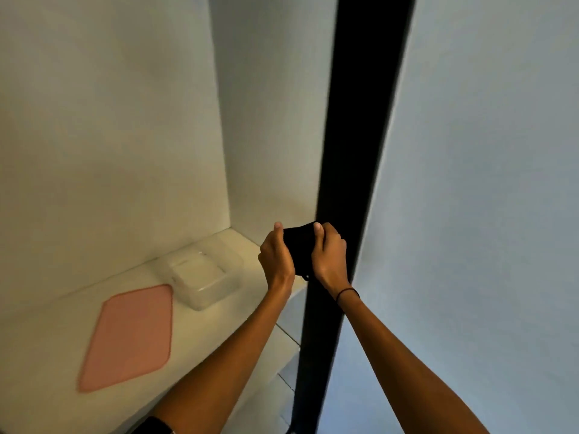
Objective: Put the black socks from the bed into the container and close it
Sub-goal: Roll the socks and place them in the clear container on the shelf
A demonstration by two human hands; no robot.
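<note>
A: Where are the black socks (300,250) right now?

B: Bunched between both hands, up in the air beyond the far right end of the white ledge (225,314). The left hand (277,258) grips one side with its fingers curled around the fabric and the thumb up on top. The right hand (329,256) closes on the other side the same way, thumb pressed at the upper edge.

A: And the container?

B: The clear container (205,275) sits open on the ledge near its far right end, against the wall, below and to the left of the hands. The pink lid (130,336) lies flat beside it, toward the ledge's near end, close to the box without clearly touching it.

A: How will the socks handle?

B: I judge them light, soft and limp, with nothing to break. A bit of fabric trails down under the hands, so loose ends may flop over the rim. Keeping the bundle squeezed compact and holding it around its middle looks best, then pressing it down into the box.

A: And the lid?

B: It looks thin and probably flexible, so it is best taken by an edge and pressed on around the rim.
</note>
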